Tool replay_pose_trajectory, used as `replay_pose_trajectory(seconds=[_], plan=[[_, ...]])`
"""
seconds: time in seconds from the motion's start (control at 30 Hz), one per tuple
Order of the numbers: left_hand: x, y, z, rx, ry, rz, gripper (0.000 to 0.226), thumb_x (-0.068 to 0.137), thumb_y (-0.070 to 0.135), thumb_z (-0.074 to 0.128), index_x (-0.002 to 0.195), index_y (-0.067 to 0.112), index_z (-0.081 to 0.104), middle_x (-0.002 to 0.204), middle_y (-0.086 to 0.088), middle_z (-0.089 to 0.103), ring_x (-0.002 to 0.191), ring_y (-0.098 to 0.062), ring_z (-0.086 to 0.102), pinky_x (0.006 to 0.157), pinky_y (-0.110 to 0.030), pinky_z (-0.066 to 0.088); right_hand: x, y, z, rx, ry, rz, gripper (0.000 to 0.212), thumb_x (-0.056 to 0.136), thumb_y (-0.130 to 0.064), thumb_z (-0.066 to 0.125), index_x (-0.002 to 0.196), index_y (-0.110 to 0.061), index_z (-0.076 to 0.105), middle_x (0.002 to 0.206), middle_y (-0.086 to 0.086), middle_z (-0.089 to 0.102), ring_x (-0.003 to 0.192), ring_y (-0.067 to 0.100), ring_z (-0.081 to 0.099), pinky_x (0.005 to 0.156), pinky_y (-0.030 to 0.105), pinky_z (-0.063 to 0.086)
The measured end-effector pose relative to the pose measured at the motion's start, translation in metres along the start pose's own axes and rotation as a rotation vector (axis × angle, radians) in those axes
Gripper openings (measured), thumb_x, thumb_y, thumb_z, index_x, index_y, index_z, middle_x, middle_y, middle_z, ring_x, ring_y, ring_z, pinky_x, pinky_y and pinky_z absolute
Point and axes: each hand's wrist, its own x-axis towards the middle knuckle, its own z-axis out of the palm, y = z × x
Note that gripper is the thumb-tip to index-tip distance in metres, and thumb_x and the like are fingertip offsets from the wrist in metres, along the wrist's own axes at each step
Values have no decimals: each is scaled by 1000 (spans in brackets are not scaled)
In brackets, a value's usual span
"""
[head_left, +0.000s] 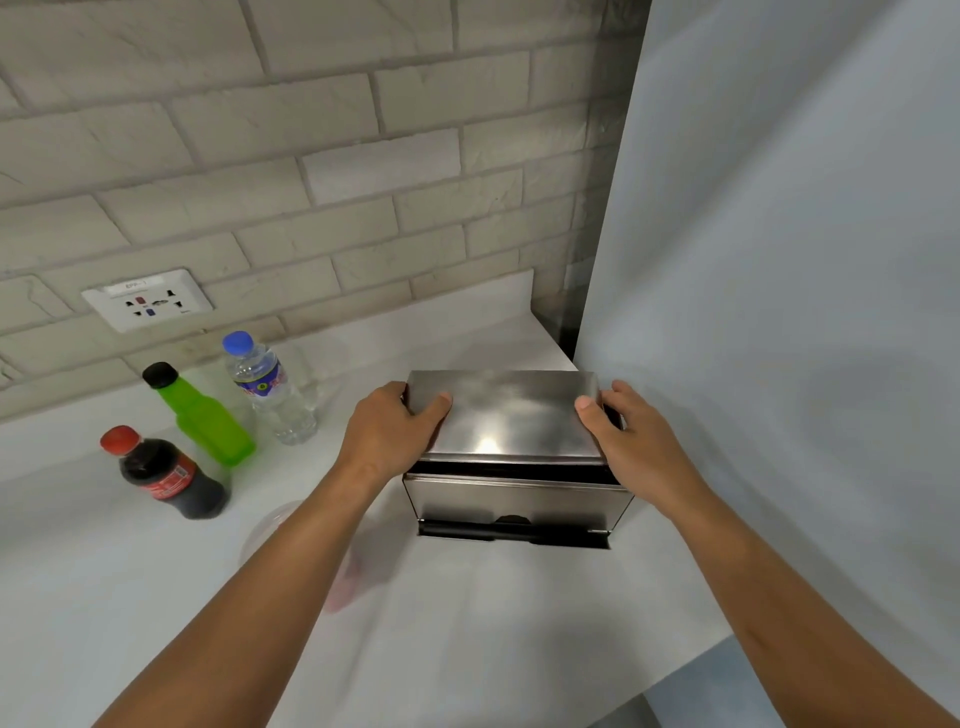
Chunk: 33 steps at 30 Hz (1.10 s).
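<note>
A stainless steel box with a lid (506, 415) stands on the white counter (493, 623), close to the right wall. A dark gap shows between the lid and the body below, and a black slot runs along the bottom front. My left hand (387, 431) grips the lid's left end, thumb on top. My right hand (626, 434) grips the right end the same way.
Left of the box stand a clear water bottle with a blue cap (270, 387), a green bottle with a black cap (202, 415) and a dark cola bottle with a red cap (166, 475). A wall socket (148, 301) sits on the brick wall. A white panel (779, 312) rises at the right.
</note>
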Motion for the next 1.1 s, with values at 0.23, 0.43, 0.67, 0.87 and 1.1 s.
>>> replay_pose_trajectory(seconds=[0.23, 0.43, 0.67, 0.87, 1.1], plan=[[-3, -12, 7, -164, -9, -29, 38, 95, 58, 62, 99, 21, 72, 86, 8, 74, 76, -11, 69, 59, -19, 44, -3, 3, 9, -86, 16, -59, 59, 101, -57, 46, 135, -11, 60, 171, 0, 22, 158, 11, 13, 109, 24, 20], [-23, -20, 4, -322, -79, 62, 57, 89, 61, 67, 142, 50, 50, 125, 49, 55, 114, 20, 58, 95, -2, 41, -6, 10, 10, -63, 24, -91, 78, 96, -68, 42, 160, -25, 34, 172, -13, 11, 157, 7, 13, 114, 23, 16], [-40, -53, -2, -280, -263, 289, 105, 73, 52, 91, 149, 72, 21, 153, 44, 41, 140, 15, 43, 110, -9, 40, -15, 32, -2, -14, -175, -130, 127, 61, -86, 65, 164, -37, 9, 163, -41, -11, 126, -43, -4, 106, 9, 16], [-42, -59, 0, -124, -281, 307, 123, 79, 28, 92, 167, 35, 6, 175, 17, 7, 160, 2, 6, 131, -33, 15, -26, 42, -6, -23, -225, -142, 140, 51, -86, 74, 162, -46, -2, 161, -43, -16, 133, -38, -5, 111, 12, 19], [-41, -54, 11, -58, -288, 345, 113, 90, 29, 83, 167, 34, 2, 175, 19, -2, 159, 5, -2, 125, -15, 6, -29, 50, -10, 52, -206, -110, 138, 53, -79, 77, 162, -48, -2, 163, -42, -12, 157, 8, 18, 124, 44, 30]])
